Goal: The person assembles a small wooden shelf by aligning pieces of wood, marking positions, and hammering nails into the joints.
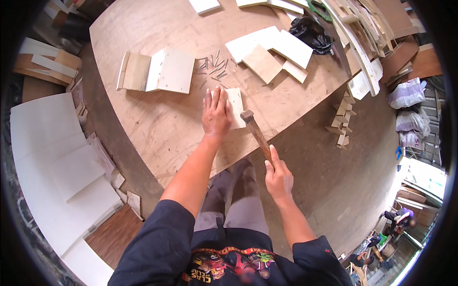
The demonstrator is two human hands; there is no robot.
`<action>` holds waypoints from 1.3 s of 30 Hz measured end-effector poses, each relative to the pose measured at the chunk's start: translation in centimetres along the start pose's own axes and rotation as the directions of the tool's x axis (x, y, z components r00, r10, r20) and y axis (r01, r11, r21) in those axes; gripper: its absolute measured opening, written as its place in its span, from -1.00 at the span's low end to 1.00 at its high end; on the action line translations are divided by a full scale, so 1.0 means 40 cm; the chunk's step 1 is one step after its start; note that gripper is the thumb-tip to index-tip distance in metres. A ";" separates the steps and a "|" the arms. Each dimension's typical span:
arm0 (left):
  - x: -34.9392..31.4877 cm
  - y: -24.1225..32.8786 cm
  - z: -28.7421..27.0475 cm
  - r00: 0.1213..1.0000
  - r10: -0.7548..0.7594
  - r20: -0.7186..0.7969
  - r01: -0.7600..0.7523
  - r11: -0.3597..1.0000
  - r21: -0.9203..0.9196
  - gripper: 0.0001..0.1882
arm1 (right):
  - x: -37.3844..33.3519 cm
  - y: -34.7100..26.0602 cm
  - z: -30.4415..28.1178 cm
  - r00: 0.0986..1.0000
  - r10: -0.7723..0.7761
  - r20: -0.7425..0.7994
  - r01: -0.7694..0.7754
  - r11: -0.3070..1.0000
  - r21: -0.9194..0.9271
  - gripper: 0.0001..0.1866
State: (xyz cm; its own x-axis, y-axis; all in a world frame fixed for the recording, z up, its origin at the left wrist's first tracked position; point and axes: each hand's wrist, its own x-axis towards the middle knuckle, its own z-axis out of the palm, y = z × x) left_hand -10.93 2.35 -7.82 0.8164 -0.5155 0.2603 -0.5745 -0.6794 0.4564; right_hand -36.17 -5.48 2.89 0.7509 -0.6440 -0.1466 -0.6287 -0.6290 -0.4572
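Observation:
My left hand [216,113] lies flat with its fingers stretched out, pressing on the left side of a small pale wooden board [235,107] on the worktable. In my right hand [278,175] is a hammer, gripped round its wooden handle [258,136]. The hammer's metal head [246,115] is at the right edge of the board; whether it touches the wood I cannot tell. Beyond my left fingertips several loose nails [217,66] are scattered on the table. An assembled wooden piece [164,71] of joined boards stands left of the nails.
The plywood worktable [143,124] ends in edges near my legs. Farther back lie cut boards [262,63] and a black plastic bag [311,35]. Stacked wood strips [355,43] lean at the right. On the floor stands a small wooden assembly [341,119]. Large white panels [52,157] lie left.

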 end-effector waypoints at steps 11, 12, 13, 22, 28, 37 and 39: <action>0.011 -0.018 -0.013 0.999 0.022 0.031 -0.022 1.000 -0.003 -0.44 | 0.027 0.018 -0.012 0.998 -0.006 -0.068 0.013 0.995 0.096 -0.43; 0.021 -0.026 -0.020 0.998 0.020 0.066 -0.022 1.000 0.016 -0.41 | 0.035 0.026 -0.016 0.993 -0.001 -0.117 0.015 0.993 0.119 -0.43; 0.039 -0.013 -0.046 0.994 0.022 0.110 -0.025 0.999 0.029 -0.37 | 0.058 0.029 -0.029 0.990 0.011 -0.140 -0.002 0.998 0.070 -0.44; 0.118 -0.027 -0.108 0.918 0.061 0.393 -0.059 0.998 -0.017 -0.34 | 0.280 0.096 0.023 0.990 -0.106 -0.092 0.083 0.970 -0.229 -0.43; 0.040 0.016 -0.170 0.835 -0.216 0.505 0.344 0.923 -0.174 -0.38 | 0.348 0.110 0.058 0.961 -0.247 -0.126 0.198 0.928 -0.316 -0.45; -0.104 0.026 -0.258 0.577 -0.691 0.435 0.622 0.026 -0.783 -0.59 | 0.384 -0.037 0.060 0.934 -0.132 0.332 -0.124 0.752 0.647 -0.51; -0.094 0.060 -0.270 0.495 -0.731 0.470 0.563 -0.143 -0.814 -0.62 | 0.370 -0.108 0.057 0.773 -0.126 0.622 -0.537 0.392 0.747 -0.51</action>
State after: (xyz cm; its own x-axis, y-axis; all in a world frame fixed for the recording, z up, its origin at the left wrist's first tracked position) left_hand -14.76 8.30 1.50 0.7965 -0.0036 -0.6046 0.5888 0.2320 0.7743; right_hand -21.87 -11.28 0.68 0.7855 -0.1474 -0.6011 -0.4985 0.4248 -0.7556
